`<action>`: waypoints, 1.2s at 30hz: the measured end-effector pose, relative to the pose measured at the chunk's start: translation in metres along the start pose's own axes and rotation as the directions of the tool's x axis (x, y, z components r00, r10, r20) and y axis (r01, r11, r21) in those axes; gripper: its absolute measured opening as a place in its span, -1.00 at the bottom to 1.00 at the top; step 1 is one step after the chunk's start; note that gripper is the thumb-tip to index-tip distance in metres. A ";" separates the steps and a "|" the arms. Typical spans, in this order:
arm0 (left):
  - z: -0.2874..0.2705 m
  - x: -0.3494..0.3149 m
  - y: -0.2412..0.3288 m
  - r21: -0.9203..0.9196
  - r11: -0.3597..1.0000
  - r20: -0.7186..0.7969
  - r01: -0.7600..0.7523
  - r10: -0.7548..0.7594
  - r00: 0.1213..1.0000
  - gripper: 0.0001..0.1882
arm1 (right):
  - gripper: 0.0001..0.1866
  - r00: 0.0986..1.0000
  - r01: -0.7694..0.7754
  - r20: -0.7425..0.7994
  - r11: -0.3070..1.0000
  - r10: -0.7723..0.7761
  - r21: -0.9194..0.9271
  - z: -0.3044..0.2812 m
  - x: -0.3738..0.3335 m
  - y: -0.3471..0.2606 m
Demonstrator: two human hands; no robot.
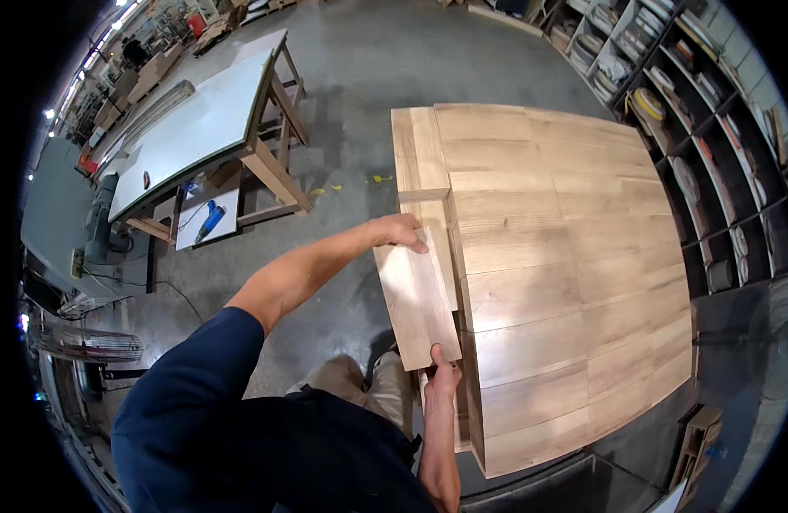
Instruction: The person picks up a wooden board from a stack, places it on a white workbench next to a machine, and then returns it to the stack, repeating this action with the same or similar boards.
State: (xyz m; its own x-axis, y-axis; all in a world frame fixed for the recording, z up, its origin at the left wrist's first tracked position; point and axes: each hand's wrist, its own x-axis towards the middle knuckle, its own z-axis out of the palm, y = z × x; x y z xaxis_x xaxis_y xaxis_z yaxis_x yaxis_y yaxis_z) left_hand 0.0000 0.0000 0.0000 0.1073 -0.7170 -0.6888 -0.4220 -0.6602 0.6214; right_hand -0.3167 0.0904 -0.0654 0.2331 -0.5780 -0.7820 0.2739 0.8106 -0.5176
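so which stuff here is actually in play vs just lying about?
In hand:
- loose wooden board, held at both ends
- left hand on its far end
- right hand at its near end
- big plank tabletop beside it

Lying about:
- grey workbench
- blue tool under it
- wall shelving

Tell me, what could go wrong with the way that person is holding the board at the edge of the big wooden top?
The loose board is held only at its ends, left hand at the far end and right hand at the near one, and part of it hangs past the edge of the large wooden top. It might tip toward the concrete floor. The right thumb lies on its near corner and could get pinched.
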 end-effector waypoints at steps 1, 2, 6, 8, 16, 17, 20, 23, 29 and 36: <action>0.009 -0.010 -0.004 0.024 0.999 0.059 0.046 -0.047 0.997 -0.35 | -0.49 0.996 -0.039 -0.081 0.999 0.041 0.023 -0.004 -0.018 0.014; 0.020 -0.021 -0.013 0.047 0.995 0.119 0.092 -0.097 0.988 -0.35 | -0.54 0.983 -0.080 -0.160 0.996 0.086 0.043 -0.008 -0.040 0.027; -0.021 0.073 0.023 0.206 0.969 -0.103 -0.136 0.160 0.982 -0.44 | -0.53 0.978 -0.010 -0.209 0.999 0.017 0.036 0.033 0.038 -0.044; -0.021 0.073 0.004 0.186 0.974 -0.132 -0.129 0.155 0.979 -0.43 | -0.55 0.974 -0.027 -0.225 0.998 0.038 0.049 0.037 0.032 -0.031; 0.054 0.020 -0.042 -0.800 0.553 -0.349 -0.232 -0.115 0.930 -0.48 | -0.72 0.942 -0.049 -0.329 0.997 0.065 0.058 0.065 0.046 -0.040; 0.059 0.024 -0.042 -0.919 0.382 -0.144 -0.093 -0.107 0.984 -0.47 | -0.72 0.939 -0.050 -0.338 0.998 0.063 0.048 0.068 0.049 -0.042; 0.059 0.029 -0.035 -0.944 0.293 -0.178 -0.149 -0.076 0.981 -0.45 | -0.67 0.938 -0.050 -0.339 0.996 0.071 0.069 0.073 0.058 -0.038; 0.040 0.027 -0.020 -0.947 0.307 -0.137 -0.092 -0.129 0.982 -0.44 | -0.66 0.937 0.030 -0.348 0.997 -0.003 0.073 0.087 0.064 -0.042; 0.027 0.033 -0.014 -0.955 0.293 -0.105 -0.039 -0.213 0.971 -0.46 | -0.50 0.932 0.087 -0.360 0.992 -0.048 0.094 0.106 0.070 -0.043; 0.024 0.040 -0.021 -0.955 0.297 -0.053 0.007 -0.194 0.980 -0.48 | -0.51 0.970 0.018 -0.243 0.992 0.013 0.124 0.118 0.067 -0.047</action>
State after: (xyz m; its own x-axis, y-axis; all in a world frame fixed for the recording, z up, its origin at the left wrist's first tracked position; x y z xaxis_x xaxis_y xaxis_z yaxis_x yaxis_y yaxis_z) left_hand -0.0085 -0.0089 -0.0496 0.2351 -0.5861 -0.7754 0.7350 -0.4148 0.5363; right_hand -0.2039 0.0023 -0.0526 0.0028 -0.5272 -0.8497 0.3917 0.7824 -0.4841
